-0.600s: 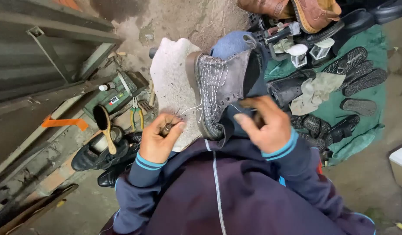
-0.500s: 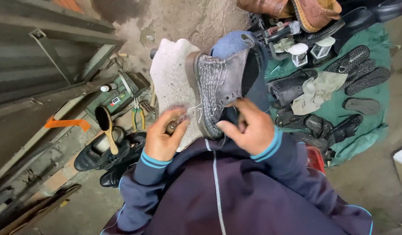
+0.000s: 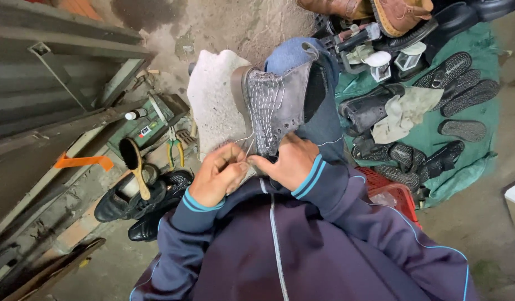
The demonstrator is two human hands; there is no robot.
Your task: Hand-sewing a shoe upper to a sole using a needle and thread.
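We see a grey lace-up boot [image 3: 277, 106] resting on the person's knee, which is covered by blue trousers [image 3: 293, 56]. The boot lies with its toe towards the body and its open shaft pointing away. Its sole edge sits against a pale rough block [image 3: 213, 100] on the left.

The left hand [image 3: 219, 174] is closed, its fingertips pinched together just below the toe of the boot. A thin pale thread [image 3: 243, 139] runs from the boot towards this hand; we judge that the fingers are pinching it, though the thread is too fine to confirm at the point of contact. The right hand [image 3: 291, 161] is curled around the toe end of the boot, thumb pointing towards the left hand. The two hands are almost touching.

Left of the knee, a wooden-handled brush [image 3: 136, 166] lies across a pair of black shoes [image 3: 140, 200] on the ground. Pliers with yellow-green handles [image 3: 175, 149] lie near a green box [image 3: 151, 122].

On the right, a green cloth [image 3: 480, 44] carries several black soles [image 3: 461, 83] and a crumpled beige rag [image 3: 408, 111]. A red crate [image 3: 397, 192] stands just beside the right sleeve. Brown boots [image 3: 374, 8] stand at the top edge.
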